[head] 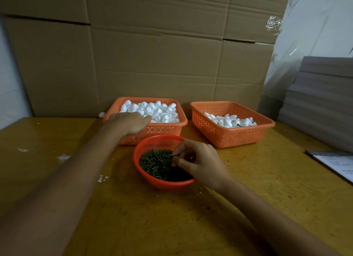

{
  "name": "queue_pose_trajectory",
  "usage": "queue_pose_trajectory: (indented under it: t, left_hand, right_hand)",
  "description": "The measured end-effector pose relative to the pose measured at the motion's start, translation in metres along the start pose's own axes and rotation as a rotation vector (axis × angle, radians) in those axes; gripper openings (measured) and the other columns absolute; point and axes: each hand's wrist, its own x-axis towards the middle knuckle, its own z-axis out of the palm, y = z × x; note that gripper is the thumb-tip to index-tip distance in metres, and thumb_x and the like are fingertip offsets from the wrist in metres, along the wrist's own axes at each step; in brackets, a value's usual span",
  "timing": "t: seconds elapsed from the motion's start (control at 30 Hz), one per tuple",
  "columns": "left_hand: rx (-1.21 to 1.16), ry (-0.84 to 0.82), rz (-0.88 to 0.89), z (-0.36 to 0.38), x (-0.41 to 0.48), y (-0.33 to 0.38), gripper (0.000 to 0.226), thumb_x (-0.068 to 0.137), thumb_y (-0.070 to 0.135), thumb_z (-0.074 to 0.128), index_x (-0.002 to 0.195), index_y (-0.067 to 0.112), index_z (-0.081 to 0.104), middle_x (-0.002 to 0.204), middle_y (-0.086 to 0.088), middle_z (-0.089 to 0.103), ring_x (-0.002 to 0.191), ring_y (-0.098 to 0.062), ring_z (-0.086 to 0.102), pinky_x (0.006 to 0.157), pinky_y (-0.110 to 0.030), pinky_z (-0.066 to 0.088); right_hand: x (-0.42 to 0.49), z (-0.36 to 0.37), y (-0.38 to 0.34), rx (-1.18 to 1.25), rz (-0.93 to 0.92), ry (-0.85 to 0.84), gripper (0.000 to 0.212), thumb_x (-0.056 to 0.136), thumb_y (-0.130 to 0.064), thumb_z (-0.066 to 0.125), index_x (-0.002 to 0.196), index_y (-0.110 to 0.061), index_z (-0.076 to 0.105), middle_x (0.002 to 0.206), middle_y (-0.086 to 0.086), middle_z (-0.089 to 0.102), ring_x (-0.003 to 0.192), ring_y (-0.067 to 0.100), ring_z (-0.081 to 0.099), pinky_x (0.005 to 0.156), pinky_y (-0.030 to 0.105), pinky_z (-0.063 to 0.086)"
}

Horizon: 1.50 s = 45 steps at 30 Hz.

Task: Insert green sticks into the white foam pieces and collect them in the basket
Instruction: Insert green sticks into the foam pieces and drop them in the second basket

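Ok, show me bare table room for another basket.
Bare table left of the round stick basket, in front, between left forearm and right forearm, and right toward the papers. Crowded behind: left foam basket and right foam basket sit close.

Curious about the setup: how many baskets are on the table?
3. A rectangular orange basket at back left, full of white foam pieces; a second rectangular basket at back right, partly filled; a round red basket in front, holding green sticks. None looks hidden.

Open tabletop left of the round basket; full basket and right basket just behind, cardboard wall beyond.
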Motion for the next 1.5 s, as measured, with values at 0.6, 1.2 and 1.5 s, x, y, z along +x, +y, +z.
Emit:
queue_pose_trajectory:
  t: [0.6,1.2,1.5]
  left_hand:
    - [-0.885,0.600,0.002,0.003,-0.021,-0.011,0.012,0.075,0.013,0.092,0.080,0.020,0.083,0.089,0.005,0.078,0.092,-0.014,0.073,0.089,-0.039,0.058]
    - [-1.582,0.170,0.339,0.041,-0.134,0.026,0.022,0.091,0.000,0.074,0.103,0.017,0.080,0.107,-0.008,0.080,0.103,-0.027,0.078,0.089,-0.030,0.062]
    - [-1.595,0.152,0.404,0.043,-0.139,0.019,0.032,0.080,0.025,0.081,0.113,0.028,0.080,0.115,-0.005,0.078,0.104,-0.025,0.076,0.093,-0.030,0.061]
  right_hand:
    - [-0.001,0.000,0.000,0.001,0.000,-0.003,0.006,0.096,-0.026,0.072,0.101,-0.029,0.070,0.085,-0.019,0.076,0.085,0.000,0.071,0.076,0.030,0.055]
    - [-0.003,-0.006,-0.008,0.131,0.045,0.048,0.013,0.092,-0.013,0.073,0.095,-0.022,0.063,0.092,-0.003,0.075,0.088,0.015,0.072,0.078,0.053,0.056]
    - [-0.005,-0.006,-0.012,0.154,0.051,0.047,0.019,0.101,-0.011,0.062,0.116,-0.023,0.064,0.097,-0.016,0.079,0.084,0.013,0.074,0.078,0.050,0.058]
